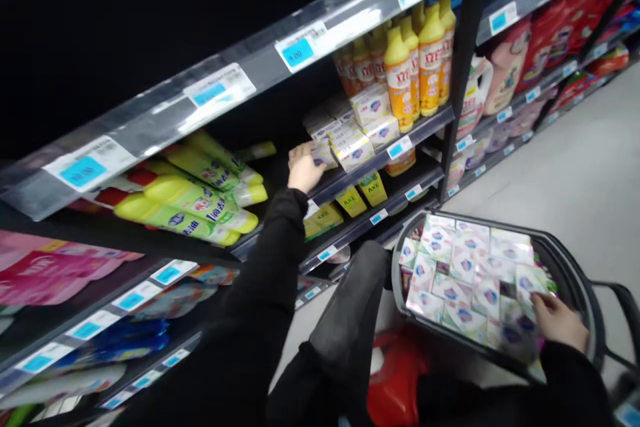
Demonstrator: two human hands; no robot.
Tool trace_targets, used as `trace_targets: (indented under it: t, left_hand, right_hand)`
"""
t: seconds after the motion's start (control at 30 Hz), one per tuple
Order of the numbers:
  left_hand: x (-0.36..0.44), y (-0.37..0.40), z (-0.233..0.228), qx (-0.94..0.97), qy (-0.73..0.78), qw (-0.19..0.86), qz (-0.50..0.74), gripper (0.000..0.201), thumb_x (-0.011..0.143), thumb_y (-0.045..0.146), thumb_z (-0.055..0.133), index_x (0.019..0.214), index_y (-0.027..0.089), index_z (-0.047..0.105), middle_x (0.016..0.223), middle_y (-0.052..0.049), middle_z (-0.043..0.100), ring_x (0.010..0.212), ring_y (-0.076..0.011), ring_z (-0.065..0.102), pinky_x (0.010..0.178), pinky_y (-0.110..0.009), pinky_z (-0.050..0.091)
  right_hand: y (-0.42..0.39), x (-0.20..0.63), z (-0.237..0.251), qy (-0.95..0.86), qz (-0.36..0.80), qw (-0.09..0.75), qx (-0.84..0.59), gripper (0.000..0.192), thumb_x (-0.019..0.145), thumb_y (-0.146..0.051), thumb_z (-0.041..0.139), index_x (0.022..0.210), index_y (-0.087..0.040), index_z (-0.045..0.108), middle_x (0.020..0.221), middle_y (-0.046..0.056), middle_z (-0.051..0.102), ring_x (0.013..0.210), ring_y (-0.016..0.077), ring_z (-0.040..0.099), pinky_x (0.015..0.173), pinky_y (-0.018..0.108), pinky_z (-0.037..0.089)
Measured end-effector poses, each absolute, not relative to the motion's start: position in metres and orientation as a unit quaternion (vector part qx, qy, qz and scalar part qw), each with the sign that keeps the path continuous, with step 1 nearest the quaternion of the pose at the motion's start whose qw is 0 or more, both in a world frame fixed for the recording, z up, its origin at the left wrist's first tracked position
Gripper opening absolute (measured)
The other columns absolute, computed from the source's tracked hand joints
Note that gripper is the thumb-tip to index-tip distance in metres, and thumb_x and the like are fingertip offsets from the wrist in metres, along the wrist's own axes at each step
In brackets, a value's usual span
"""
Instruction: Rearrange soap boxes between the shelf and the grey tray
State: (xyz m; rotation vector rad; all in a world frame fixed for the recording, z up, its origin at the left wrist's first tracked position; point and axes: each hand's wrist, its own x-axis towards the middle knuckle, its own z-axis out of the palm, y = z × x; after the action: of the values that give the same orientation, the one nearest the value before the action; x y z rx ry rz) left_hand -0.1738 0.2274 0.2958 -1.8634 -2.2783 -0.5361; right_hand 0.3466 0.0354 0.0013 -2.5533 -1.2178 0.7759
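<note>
On the middle shelf, my left hand (pixel 306 169) has its fingers over the end of a small white soap box (pixel 324 153), at the left end of the stacked soap boxes (pixel 353 149). My right hand (pixel 561 322) is over a dark-rimmed basket (pixel 560 240), at its right side. Thumb and fingers there are closed at the edge of a blurred soap box (pixel 519 328); the exact grip is partly hidden. Many more white soap boxes (pixel 465 260) lie in the basket in uneven rows.
Yellow-orange bottles (pixel 400 77) stand right of the stacked soap. Yellow-green bottles (pixel 195 210) lie on their sides to the left. The shelf above has a price-tag rail (pixel 345 23) overhanging my left arm. A red container (pixel 395 380) sits below the basket, near my knee.
</note>
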Motion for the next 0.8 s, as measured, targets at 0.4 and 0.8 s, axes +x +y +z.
trace_targets:
  t: [0.4,0.8]
  left_hand:
    - [-0.174,0.168,0.308,-0.548,-0.768,0.09,-0.319,0.051,0.09,0.057,0.057,0.115,0.012,0.051,0.127,-0.01,0.057,0.122,-0.0252,0.053,0.106,-0.043,0.041]
    - [-0.018,0.118,0.092,-0.576,-0.761,-0.296,0.037,0.049,0.101,0.041,0.031,0.115,0.004,0.06,0.122,-0.026,0.06,0.119,-0.0321,0.057,0.093,-0.035,0.044]
  right_hand:
    - [0.029,0.336,0.058,-0.357,0.277,0.159,-0.878,0.041,0.082,-0.03,0.051,0.11,-0.011,0.072,0.108,0.015,0.071,0.109,0.0307,0.062,0.096,0.038,0.043]
    - [0.028,0.337,0.048,-0.357,0.266,0.182,-0.877,0.034,0.079,-0.033,0.053,0.099,-0.015,0.074,0.097,0.013,0.073,0.098,0.0287,0.063,0.091,0.037,0.045]
